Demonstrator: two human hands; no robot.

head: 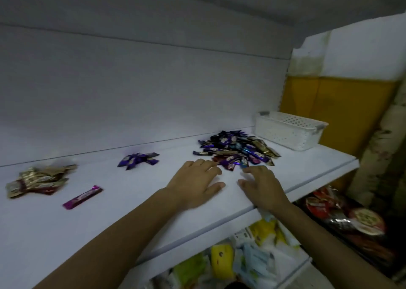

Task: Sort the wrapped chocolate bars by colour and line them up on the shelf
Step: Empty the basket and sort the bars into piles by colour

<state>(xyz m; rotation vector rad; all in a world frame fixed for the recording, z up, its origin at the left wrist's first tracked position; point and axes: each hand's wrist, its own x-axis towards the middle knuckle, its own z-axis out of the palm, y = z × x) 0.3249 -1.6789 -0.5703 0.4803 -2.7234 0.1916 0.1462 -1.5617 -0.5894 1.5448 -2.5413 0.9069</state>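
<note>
left hand [195, 184] spread | right hand [262, 186] spread | mixed bar pile [237, 150] on shelf [131, 203], just beyond both

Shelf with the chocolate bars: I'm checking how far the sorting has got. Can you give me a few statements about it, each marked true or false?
1. The white basket stands on the shelf, to the right of the mixed pile. True.
2. The purple pile is larger than the mixed pile. False: it is much smaller.
3. A single magenta bar lies apart from every pile. True.
4. The left hand grips a bar. False: its fingers are straight and hold nothing.
5. The gold pile lies in the basket. False: it lies on the shelf at the far left.
</note>
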